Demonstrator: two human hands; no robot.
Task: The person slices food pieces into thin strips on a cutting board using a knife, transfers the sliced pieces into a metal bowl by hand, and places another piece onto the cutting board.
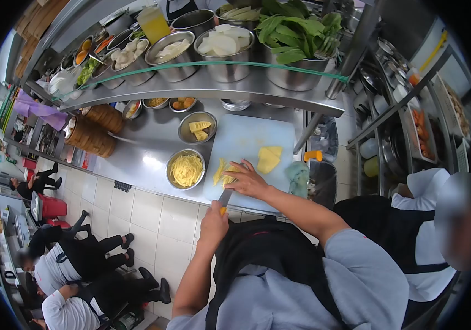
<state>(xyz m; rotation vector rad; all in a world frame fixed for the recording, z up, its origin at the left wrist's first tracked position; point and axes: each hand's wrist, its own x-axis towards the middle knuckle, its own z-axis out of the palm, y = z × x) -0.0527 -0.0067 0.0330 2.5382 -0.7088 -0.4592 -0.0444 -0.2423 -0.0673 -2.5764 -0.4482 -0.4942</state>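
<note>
My left hand is closed round the yellow handle of a kitchen knife, whose blade points up toward the cutting board. My right hand presses its fingers on yellow slices, which look like bamboo shoot, beside the blade. Cut strips lie left of these fingers. Farther right on the board rests a pile of flat yellow slices. Left of the board, a steel bowl holds yellow shreds. Behind it, another bowl contains thick yellow chunks.
Above the counter runs a steel shelf with a glass edge, bearing pots of vegetables and leafy greens. Bamboo steamers stand left. At right are a plastic bag, bins and a co-worker. Several other people stand at lower left.
</note>
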